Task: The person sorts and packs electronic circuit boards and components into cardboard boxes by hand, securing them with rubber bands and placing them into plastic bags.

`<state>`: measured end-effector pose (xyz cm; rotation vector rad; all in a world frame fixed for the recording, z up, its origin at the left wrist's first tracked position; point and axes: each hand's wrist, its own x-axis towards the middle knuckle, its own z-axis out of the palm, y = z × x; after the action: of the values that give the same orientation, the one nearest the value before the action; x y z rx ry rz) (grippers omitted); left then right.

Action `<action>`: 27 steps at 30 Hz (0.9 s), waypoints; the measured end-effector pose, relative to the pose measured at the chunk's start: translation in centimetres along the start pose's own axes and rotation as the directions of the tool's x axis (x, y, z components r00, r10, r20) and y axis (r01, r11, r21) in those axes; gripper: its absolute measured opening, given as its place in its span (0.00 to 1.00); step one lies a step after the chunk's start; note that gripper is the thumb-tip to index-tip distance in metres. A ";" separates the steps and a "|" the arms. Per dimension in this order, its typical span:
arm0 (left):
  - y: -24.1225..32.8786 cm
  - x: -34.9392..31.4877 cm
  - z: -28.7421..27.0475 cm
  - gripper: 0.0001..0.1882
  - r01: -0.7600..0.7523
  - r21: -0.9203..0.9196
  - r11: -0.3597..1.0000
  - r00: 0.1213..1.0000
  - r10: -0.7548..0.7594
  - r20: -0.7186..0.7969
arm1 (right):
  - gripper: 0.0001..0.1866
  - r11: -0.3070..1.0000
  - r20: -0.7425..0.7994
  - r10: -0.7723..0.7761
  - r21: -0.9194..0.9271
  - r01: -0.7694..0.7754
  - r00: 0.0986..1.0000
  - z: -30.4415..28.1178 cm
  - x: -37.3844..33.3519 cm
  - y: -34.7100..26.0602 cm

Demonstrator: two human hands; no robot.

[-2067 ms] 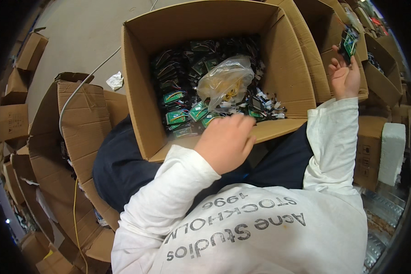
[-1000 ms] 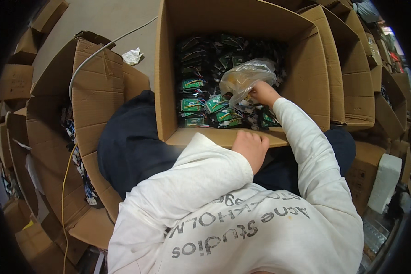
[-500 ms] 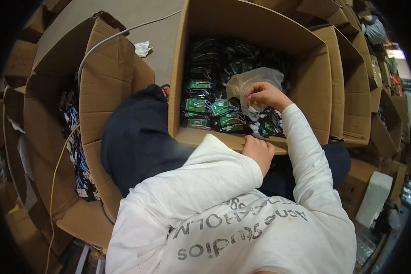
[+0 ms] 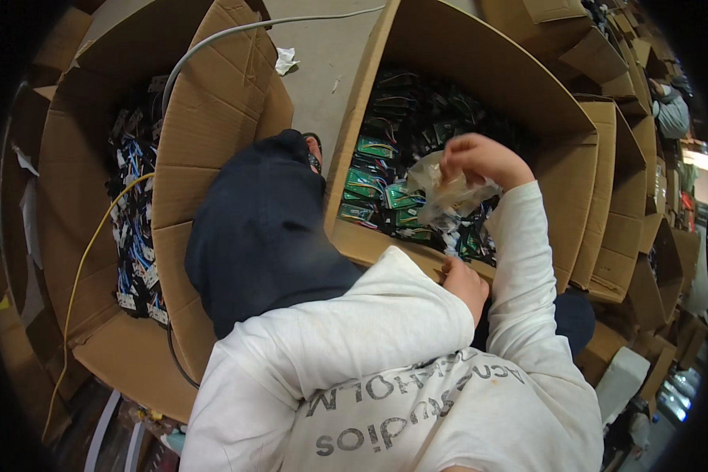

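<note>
A tall cardboard box (image 4: 351, 118) stands open between my legs, holding rows of green circuit boards (image 4: 363, 183) with coloured wires. My left hand (image 4: 466, 285) rests at its near wall with curled fingers, close to some white connectors (image 4: 450, 241); what it grips is hidden. Over the boards, my right hand (image 4: 488, 160) bends its fingers down at a crumpled clear plastic bag (image 4: 440, 203). Those fingertips are slightly blurred and pressed together, and what lies between them cannot be made out. Small yellowish contents show through the bag.
Left of my leg, another cardboard box (image 4: 204, 134) contains bundled wires with white connectors (image 4: 138, 228). A grey cable (image 4: 291, 20) arches over it, and a yellow cable (image 4: 79, 275) hangs across its side. More boxes (image 4: 606, 181) crowd the right. Crumpled paper (image 4: 286, 60) lies on the floor.
My view has shifted, so the boxes sit differently in the picture. My right hand has risen a little over the plastic bag, which looks more crumpled. The left hand stays at the box's near wall.
</note>
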<state>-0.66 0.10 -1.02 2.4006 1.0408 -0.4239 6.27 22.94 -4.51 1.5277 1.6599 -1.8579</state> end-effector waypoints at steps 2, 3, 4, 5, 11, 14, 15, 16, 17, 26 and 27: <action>-0.3 0.1 -0.4 0.21 -0.009 -0.002 1.000 0.999 0.009 0.031 | 0.09 0.950 -0.174 -0.213 0.191 0.245 0.961 -0.9 3.8 0.9; -0.4 0.2 -0.6 0.21 -0.033 -0.021 0.999 0.998 0.034 0.046 | 0.11 0.905 -0.294 -0.246 0.271 0.327 0.924 -1.3 6.3 1.8; -0.6 0.3 -0.5 0.21 -0.045 -0.043 0.998 0.997 0.048 0.067 | 0.16 0.904 -0.372 -0.207 0.280 0.322 0.905 -1.4 8.9 2.8; -0.5 0.5 -0.4 0.21 -0.038 -0.048 0.998 0.997 0.042 0.067 | 0.21 0.903 -0.451 -0.165 0.288 0.318 0.877 -1.5 11.5 3.9; -0.7 0.9 -1.0 0.20 -0.031 -0.017 0.999 0.990 0.033 0.134 | 0.32 0.967 -0.629 -0.156 -0.253 -0.011 0.762 -2.6 23.3 11.5; -1.6 0.9 -1.1 0.20 -0.042 0.055 0.998 0.973 0.028 0.230 | 0.32 0.856 -0.667 -0.321 -0.508 -0.096 0.672 -0.5 24.9 10.5; -2.0 0.9 -0.9 0.20 -0.035 0.065 0.997 0.971 0.018 0.239 | 0.31 0.854 -0.678 -0.308 -0.506 -0.119 0.667 0.6 25.1 9.6; -2.1 0.9 -1.1 0.20 -0.046 0.085 0.995 0.972 0.025 0.232 | 0.31 0.852 -0.680 -0.309 -0.509 -0.124 0.665 0.0 24.9 9.3; -2.1 0.9 -1.4 0.20 -0.050 0.085 0.995 0.974 0.030 0.226 | 0.30 0.857 -0.667 -0.201 -0.474 -0.201 0.717 -0.8 24.7 9.0; -1.2 1.3 -0.6 0.21 -0.080 0.045 0.996 0.973 0.068 0.222 | 0.23 0.941 -0.708 -0.281 -0.336 0.041 0.648 -0.2 21.3 9.0; -0.9 1.3 -0.5 0.22 -0.044 0.039 0.998 0.982 0.036 0.186 | 0.21 0.951 -0.710 -0.282 -0.294 0.092 0.645 -0.9 20.9 8.9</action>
<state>-0.38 1.69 -1.50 2.3623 0.9076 -0.6472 4.08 30.01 -26.04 2.2560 2.3455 -1.0426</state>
